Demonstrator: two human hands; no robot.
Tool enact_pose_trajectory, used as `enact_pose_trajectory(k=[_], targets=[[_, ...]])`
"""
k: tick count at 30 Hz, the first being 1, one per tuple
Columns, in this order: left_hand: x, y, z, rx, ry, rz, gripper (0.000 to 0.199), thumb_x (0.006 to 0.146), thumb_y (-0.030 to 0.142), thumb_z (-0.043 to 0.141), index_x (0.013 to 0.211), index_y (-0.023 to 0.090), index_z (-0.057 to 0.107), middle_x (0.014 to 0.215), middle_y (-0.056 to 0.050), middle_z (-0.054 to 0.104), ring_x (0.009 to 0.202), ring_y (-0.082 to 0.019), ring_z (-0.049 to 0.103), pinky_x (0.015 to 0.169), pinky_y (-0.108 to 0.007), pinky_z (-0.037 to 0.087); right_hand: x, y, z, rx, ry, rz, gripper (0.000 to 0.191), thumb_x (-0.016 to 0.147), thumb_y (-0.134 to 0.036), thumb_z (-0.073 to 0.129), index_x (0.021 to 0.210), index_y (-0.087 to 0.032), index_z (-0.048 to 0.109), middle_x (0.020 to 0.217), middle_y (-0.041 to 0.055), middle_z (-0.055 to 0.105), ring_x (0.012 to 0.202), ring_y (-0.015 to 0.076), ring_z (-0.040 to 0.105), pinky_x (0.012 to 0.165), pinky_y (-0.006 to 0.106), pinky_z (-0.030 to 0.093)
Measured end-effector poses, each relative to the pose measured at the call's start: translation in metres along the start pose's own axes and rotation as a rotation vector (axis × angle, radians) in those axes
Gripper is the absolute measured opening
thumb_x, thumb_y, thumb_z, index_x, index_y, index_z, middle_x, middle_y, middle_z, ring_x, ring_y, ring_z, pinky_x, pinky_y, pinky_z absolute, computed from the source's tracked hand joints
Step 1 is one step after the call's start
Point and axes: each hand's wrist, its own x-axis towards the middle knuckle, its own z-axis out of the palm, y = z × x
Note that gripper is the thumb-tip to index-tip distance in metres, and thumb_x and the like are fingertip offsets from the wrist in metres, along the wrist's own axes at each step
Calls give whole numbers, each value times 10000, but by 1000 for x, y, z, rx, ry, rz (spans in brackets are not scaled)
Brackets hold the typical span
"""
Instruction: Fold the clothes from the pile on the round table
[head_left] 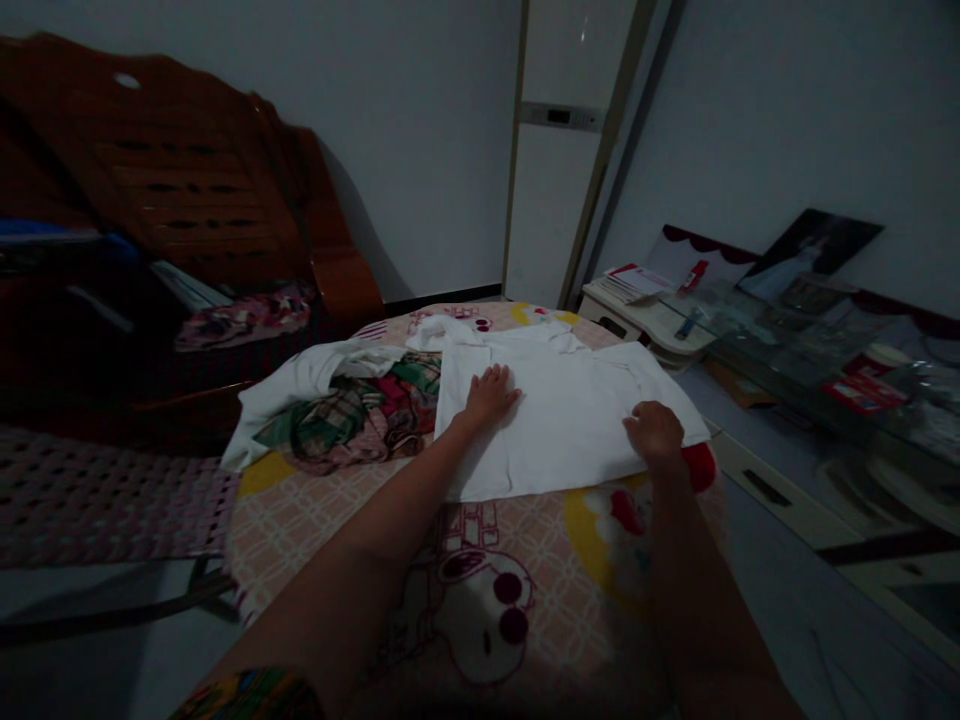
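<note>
A white shirt lies spread on a round table covered by a patterned cloth. My left hand rests flat on the shirt's left part, fingers stretched out. Near the shirt's right side, my right hand has its fingers curled in and closed on the fabric; the fingertips are partly hidden. To the left of the shirt sits a crumpled pile of green plaid and reddish clothes, with another white garment draped over its back and left side.
A carved wooden bench with clothes on its seat stands at the left, behind a pink woven seat. At the right is a glass-topped cabinet bearing papers, a photo and small items. A tall white air conditioner stands in the corner.
</note>
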Motion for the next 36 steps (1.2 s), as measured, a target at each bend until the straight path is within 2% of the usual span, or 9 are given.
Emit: enact_pose_trajectory(k=[6,9,15,18,21,24,28,33,36], targets=[[-19,9,14,0,22,128,586,1004,393,392,1513,102,371,1588,-209,343,1487,-339,289,1195,-566,219,2,-6,-2,-7,-57,28,227,818,-144,524,909,-153,731,1011,153,722,979,282,675,779,334,481],[-18,5,17,-66,32,160,556,983,375,447,1479,125,420,1569,-204,379,1470,-337,329,1178,-570,271,1,-10,-10,21,-64,37,203,811,-166,527,889,-160,714,967,141,720,947,268,670,753,319,468],[-35,12,20,-200,5,331,580,952,351,510,1471,106,427,1560,-203,393,1449,-274,383,1173,-429,351,-3,-11,-8,29,9,-35,272,834,-196,533,1059,-174,684,1017,124,719,960,256,662,766,315,453],[-54,22,25,-132,-13,409,559,954,356,519,1463,137,446,1548,-190,417,1433,-302,398,1167,-501,338,1,-10,3,-14,12,-76,247,854,-261,567,1038,-159,697,1054,148,713,988,271,653,795,332,453],[-65,29,27,-70,-17,395,521,977,346,487,1463,163,454,1549,-167,425,1444,-305,376,1174,-537,303,10,-13,11,-3,59,-134,198,831,-245,577,943,-147,707,1001,153,715,951,263,648,792,329,444],[-68,32,25,-56,-33,375,520,992,354,461,1476,166,443,1565,-152,408,1450,-288,367,1187,-514,284,22,-18,11,108,78,-158,136,741,-181,585,820,-155,694,847,114,709,811,229,633,720,305,428],[-70,32,18,-48,-44,394,537,996,381,457,1491,175,425,1576,-146,394,1461,-285,351,1191,-515,266,33,-16,5,374,44,-129,82,642,-200,607,710,-173,646,718,49,666,699,191,587,661,283,414],[-74,34,17,-86,-82,530,607,971,489,500,1495,192,425,1584,-150,377,1478,-287,327,1204,-529,224,26,3,-4,594,-172,-78,99,578,-257,659,640,-185,628,622,-9,613,638,168,554,599,265,397],[-74,34,19,-203,-99,566,585,961,484,526,1470,203,462,1572,-145,399,1472,-273,345,1214,-519,209,16,6,-15,691,-215,-81,173,565,-281,698,696,-172,669,653,-2,635,643,167,556,582,261,399]])
